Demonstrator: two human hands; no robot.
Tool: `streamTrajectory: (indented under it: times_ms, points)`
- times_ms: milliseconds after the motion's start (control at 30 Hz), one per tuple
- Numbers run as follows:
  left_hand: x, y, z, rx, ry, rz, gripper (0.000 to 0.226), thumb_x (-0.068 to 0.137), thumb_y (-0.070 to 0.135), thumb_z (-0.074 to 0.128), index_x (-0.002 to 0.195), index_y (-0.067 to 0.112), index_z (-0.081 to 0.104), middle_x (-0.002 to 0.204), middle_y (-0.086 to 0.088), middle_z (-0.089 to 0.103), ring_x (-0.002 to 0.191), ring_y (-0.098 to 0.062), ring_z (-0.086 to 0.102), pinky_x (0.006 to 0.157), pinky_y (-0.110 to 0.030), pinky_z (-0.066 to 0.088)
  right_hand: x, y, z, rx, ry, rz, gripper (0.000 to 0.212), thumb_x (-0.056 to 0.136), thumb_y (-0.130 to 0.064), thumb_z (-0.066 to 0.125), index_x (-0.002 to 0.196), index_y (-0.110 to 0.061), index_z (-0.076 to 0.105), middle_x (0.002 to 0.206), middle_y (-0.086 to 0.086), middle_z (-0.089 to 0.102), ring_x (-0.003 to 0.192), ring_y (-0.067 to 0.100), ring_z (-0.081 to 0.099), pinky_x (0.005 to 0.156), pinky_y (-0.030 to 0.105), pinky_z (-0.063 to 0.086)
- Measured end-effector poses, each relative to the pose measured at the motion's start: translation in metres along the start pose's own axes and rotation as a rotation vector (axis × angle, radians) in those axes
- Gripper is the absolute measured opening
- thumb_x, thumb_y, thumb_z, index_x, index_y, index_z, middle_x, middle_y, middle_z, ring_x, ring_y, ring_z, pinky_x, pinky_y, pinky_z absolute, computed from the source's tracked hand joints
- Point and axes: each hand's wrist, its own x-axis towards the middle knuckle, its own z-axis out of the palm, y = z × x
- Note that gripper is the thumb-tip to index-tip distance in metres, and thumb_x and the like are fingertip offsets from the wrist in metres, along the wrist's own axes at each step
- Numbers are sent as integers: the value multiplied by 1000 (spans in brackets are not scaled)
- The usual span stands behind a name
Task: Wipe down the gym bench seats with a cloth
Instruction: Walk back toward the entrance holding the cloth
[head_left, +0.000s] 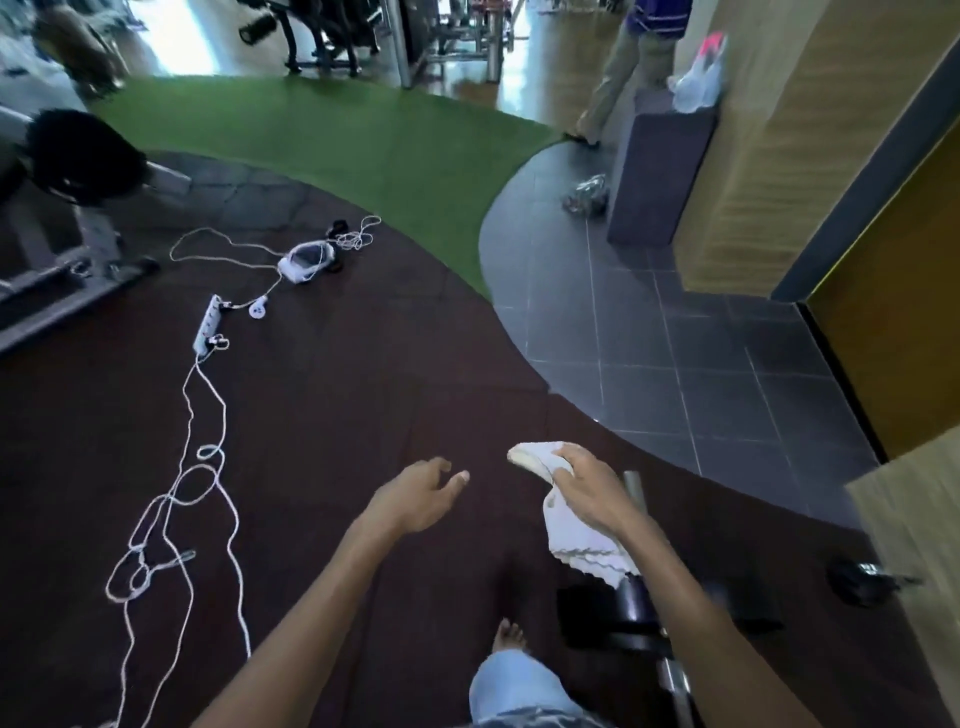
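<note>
Head view, nearest: bare foot (506, 636) on the dark rubber floor, so the person is standing.
Black pad (631, 605): on a metal frame under the right forearm, mostly hidden; probably the bench seat to wipe.
Right hand (582, 488): fingers curled round the cloth, bunching its top, held above the pad, likely ready to wipe.
Cloth (576, 535): white, crumpled, with a wavy lower edge hanging free; cannot tell if it touches the pad.
Left hand (421, 499): empty, fingers loosely curled and slightly apart, in the air left of the cloth.
White cable (182, 493): looped on the floor, running to the power strip (208, 322); a trip risk.
Far left: second bench (78, 156), unwiped as far as can be judged.
</note>
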Motion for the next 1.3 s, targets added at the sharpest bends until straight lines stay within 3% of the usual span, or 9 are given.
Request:
streamTrajectory:
  times_ms: [167, 433, 600, 700, 800, 933, 1033, 1200, 1300]
  points:
    - [132, 49, -59, 40, -6, 13, 60, 94, 57, 37, 137, 16, 45, 137, -4, 52, 126, -22, 49, 104, -41, 40, 126, -6, -54, -62, -15, 22, 52, 79, -45, 29, 117, -28, 60, 132, -12, 56, 119, 18, 53, 100, 48, 44]
    - [355, 133, -118, 72, -124, 117, 54, 95, 52, 40, 130, 13, 51, 133, -7, 57, 122, -24, 52, 101, -38, 42, 313, -7, -158, 12, 104, 55, 33, 94, -14, 42, 116, -13, 67, 131, 1, 60, 124, 19, 49, 105, 36, 37]
    - [509, 193, -164, 53, -184, 172, 45, 98, 45, 42, 121, 9, 56, 129, -11, 59, 120, -27, 54, 99, -34, 43, 444, -11, -223, -59, 109, 125, 35, 98, -27, 42, 123, -20, 66, 130, 1, 62, 123, 19, 52, 105, 31, 35]
    - [589, 234, -195, 70, -200, 202, 47, 95, 54, 38, 113, 15, 57, 125, -10, 61, 114, -28, 57, 95, -38, 45, 513, -28, -273, -50, 120, 128, 39, 95, -31, 40, 123, -23, 66, 131, -1, 62, 124, 18, 51, 105, 30, 33]
    - [655, 273, -225, 99, -235, 213, 51, 95, 54, 38, 123, 14, 53, 128, -9, 59, 118, -28, 55, 99, -40, 43, 584, -34, -319, -40, 167, 174, 42, 97, -34, 40, 124, -14, 64, 134, 1, 58, 128, 20, 47, 103, 27, 30]
    - [744, 323, -258, 141, -259, 217, 55, 95, 54, 39, 134, 16, 47, 134, -10, 55, 121, -28, 53, 101, -40, 43, 681, -13, -363, 42, 254, 239, 57, 83, -45, 30, 125, -22, 62, 133, -2, 58, 129, 20, 45, 108, 39, 36]
    - [810, 351, -275, 166, -274, 210, 54, 96, 51, 40, 135, 15, 47, 132, -11, 57, 119, -27, 54, 99, -38, 44, 742, -2, -397, 70, 244, 266, 41, 93, -30, 42, 129, -18, 59, 136, 2, 55, 130, 20, 44, 111, 39, 32]
    - [940, 414, -306, 211, -231, 222, 53, 94, 55, 39, 131, 19, 50, 130, -8, 59, 118, -26, 55, 98, -40, 45, 871, 35, -461, 148, 256, 291, 48, 89, -44, 38, 128, -26, 59, 136, -5, 54, 129, 17, 46, 110, 38, 35]
    - [1021, 463, -330, 213, -216, 217, 51, 95, 54, 39, 129, 18, 50, 127, -9, 60, 113, -27, 58, 96, -41, 47, 954, 48, -508, 167, 291, 252, 35, 96, -33, 44, 127, -26, 59, 136, -8, 54, 128, 15, 48, 108, 32, 36]
